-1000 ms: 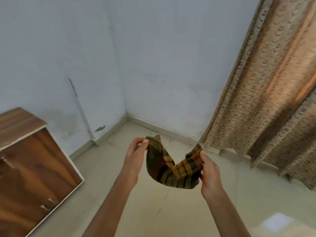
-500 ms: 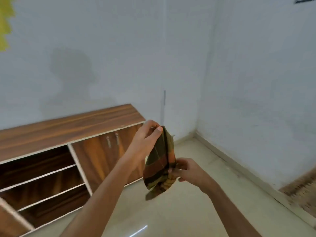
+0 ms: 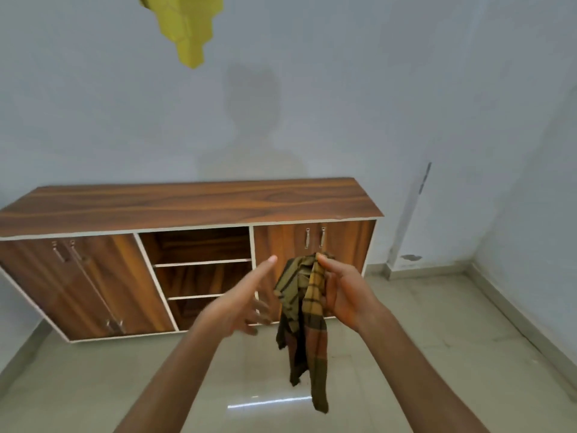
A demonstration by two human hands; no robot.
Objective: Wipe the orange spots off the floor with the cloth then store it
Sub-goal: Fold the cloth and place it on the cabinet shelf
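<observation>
A checked olive, yellow and brown cloth (image 3: 304,323) hangs down in the air in front of me, pinched at its top by my right hand (image 3: 342,295). My left hand (image 3: 242,303) is just left of the cloth, fingers spread and holding nothing. Behind both hands stands a low wooden cabinet (image 3: 187,203) with open shelves (image 3: 203,262) in its middle bay and closed doors on either side. No orange spots show on the beige tiled floor (image 3: 406,323) in this view.
The cabinet stands against a pale blue wall. A yellow hexagon decoration (image 3: 187,26) hangs on the wall above it. The room's corner lies at the right, with a skirting strip along the floor edge.
My view has swung left from the curtain corner to face the cabinet. My left hand has let go of the cloth, which now hangs long from my right hand alone.
</observation>
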